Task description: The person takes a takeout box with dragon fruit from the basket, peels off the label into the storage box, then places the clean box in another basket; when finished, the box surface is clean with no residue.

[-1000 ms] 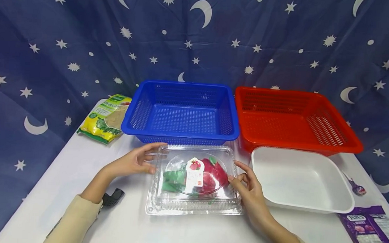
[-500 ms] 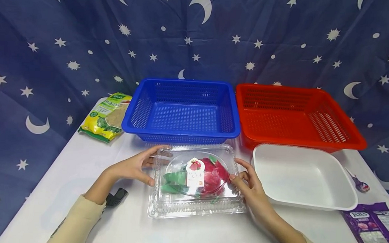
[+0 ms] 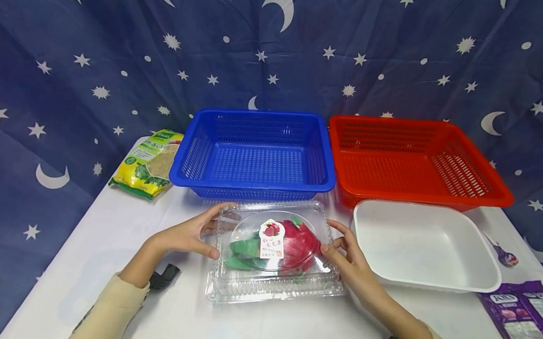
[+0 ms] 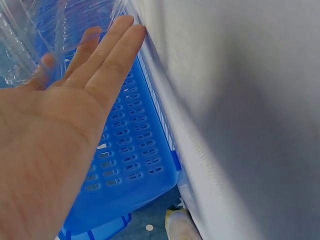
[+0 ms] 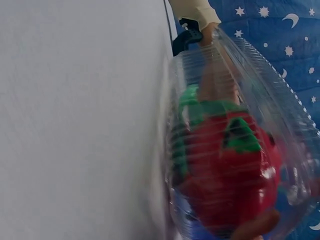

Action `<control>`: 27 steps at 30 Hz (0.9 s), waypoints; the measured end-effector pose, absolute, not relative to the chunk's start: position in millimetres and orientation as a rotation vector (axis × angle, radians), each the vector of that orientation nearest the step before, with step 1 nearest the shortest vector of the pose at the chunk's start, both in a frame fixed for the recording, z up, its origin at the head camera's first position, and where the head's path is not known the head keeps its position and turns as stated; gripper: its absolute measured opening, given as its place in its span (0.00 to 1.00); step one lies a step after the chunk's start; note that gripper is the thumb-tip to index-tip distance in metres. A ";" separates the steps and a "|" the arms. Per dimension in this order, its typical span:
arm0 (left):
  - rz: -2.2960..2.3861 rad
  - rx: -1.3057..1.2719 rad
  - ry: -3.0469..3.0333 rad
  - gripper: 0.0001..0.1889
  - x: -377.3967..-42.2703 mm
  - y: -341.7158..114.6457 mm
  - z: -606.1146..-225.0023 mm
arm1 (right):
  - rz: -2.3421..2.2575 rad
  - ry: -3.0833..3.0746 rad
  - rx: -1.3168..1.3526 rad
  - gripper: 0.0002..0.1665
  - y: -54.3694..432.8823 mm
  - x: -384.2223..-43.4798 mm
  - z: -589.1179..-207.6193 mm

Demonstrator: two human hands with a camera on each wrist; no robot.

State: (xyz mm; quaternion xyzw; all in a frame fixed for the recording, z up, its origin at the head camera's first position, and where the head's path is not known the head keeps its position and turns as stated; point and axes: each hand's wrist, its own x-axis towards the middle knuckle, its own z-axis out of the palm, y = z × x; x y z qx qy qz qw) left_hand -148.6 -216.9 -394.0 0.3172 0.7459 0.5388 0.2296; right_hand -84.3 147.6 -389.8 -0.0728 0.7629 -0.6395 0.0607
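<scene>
A clear plastic clamshell box lies in front of the blue basket in the head view. Inside it are a red dragon fruit shape with green leaf-like parts; a white label sticker sits on the lid. My left hand is at the box's left side, its thumb near the front corner. In the left wrist view the fingers of that hand are straight, with clear plastic against them. My right hand holds the box's right edge between thumb and bent fingers. The right wrist view shows the box blurred.
A blue basket and a red basket stand at the back. A white tub is to the right of the box. A lollipop and purple packet lie far right. A yellow-green food bag lies back left.
Between the first frame and the half-second-old one the box turned slightly, its right side going up. Both hands stayed at its sides. Since then almost nothing has moved.
</scene>
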 end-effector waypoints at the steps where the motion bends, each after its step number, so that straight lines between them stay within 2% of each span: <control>1: 1.480 0.877 2.055 0.58 -148.6 -217.7 -393.9 | -1.913 2.316 -0.237 0.33 148.2 -84.2 -388.9; 7: 1.472 0.878 2.074 0.58 -148.8 -219.5 -394.5 | -1.726 2.326 -0.368 0.36 159.0 -82.8 -381.2; 20: 1.472 0.865 2.052 0.59 -149.4 -217.3 -392.4 | -1.537 2.304 -0.465 0.43 177.5 -73.4 -367.8; 27: 1.483 0.851 2.044 0.59 -149.8 -215.7 -390.7 | -1.570 2.381 -0.574 0.37 184.9 -75.0 -354.3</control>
